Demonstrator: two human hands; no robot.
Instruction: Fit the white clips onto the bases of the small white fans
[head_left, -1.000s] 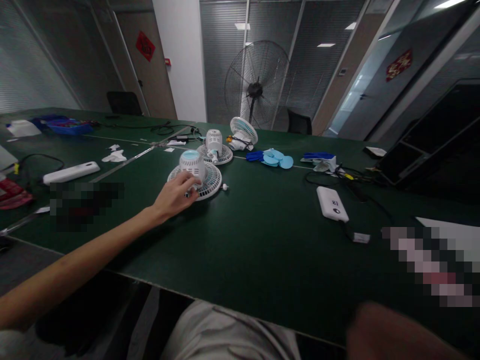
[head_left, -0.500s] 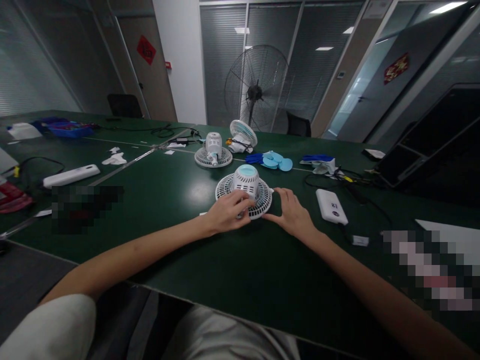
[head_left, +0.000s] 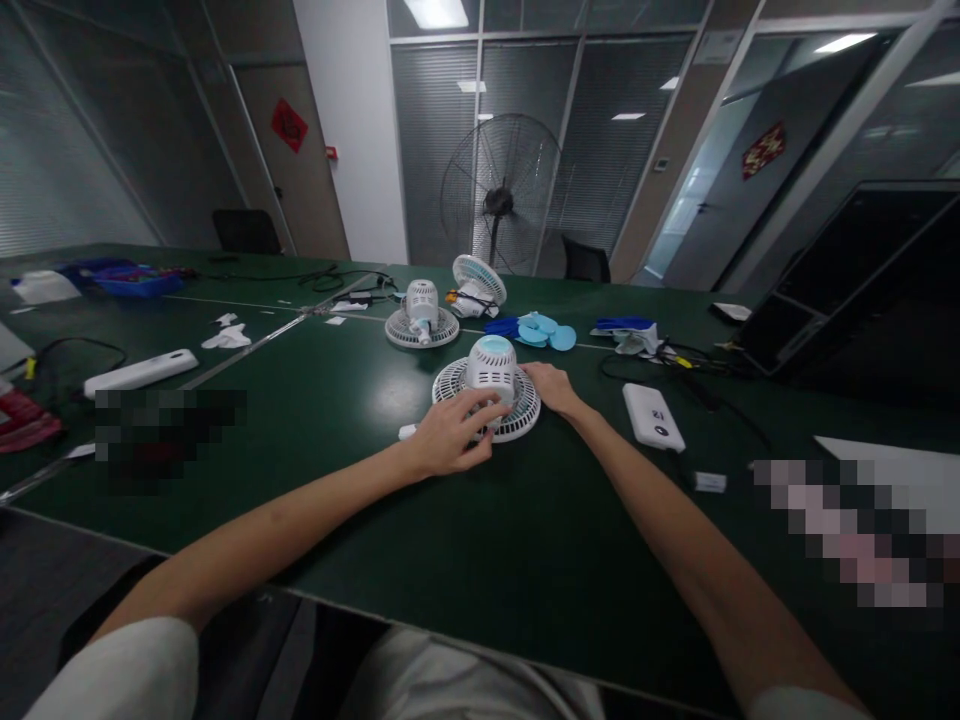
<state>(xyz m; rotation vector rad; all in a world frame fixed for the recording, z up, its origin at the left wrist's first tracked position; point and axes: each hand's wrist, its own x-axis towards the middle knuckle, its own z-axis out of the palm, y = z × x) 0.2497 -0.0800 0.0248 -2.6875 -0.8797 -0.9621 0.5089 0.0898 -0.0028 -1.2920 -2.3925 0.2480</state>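
Observation:
A small white fan (head_left: 491, 362) with a pale blue cap lies grille-down on the green table in front of me. My left hand (head_left: 454, 432) is at its near left side, thumb and fingers curled about the lower part of the housing, where the fingertips partly hide what they touch. On the far right, my right hand (head_left: 551, 387) grips the grille's rim; its fingertips are mostly behind the edge. A white piece (head_left: 408, 432) pokes out to the left of my left hand.
Behind stand a second face-down fan (head_left: 422, 310) and a tilted third fan (head_left: 480, 285). Light blue fan blades (head_left: 546, 331) and blue gloves (head_left: 628, 325) lie nearby. A white power bank (head_left: 653, 417) is at right, a long white device (head_left: 141, 374) at left. A dark monitor-like panel (head_left: 862, 290) leans at far right.
My right hand has moved from the near right of the fan up to the rim's far right and closed there. My left hand stays at the housing. The view has tilted up slightly.

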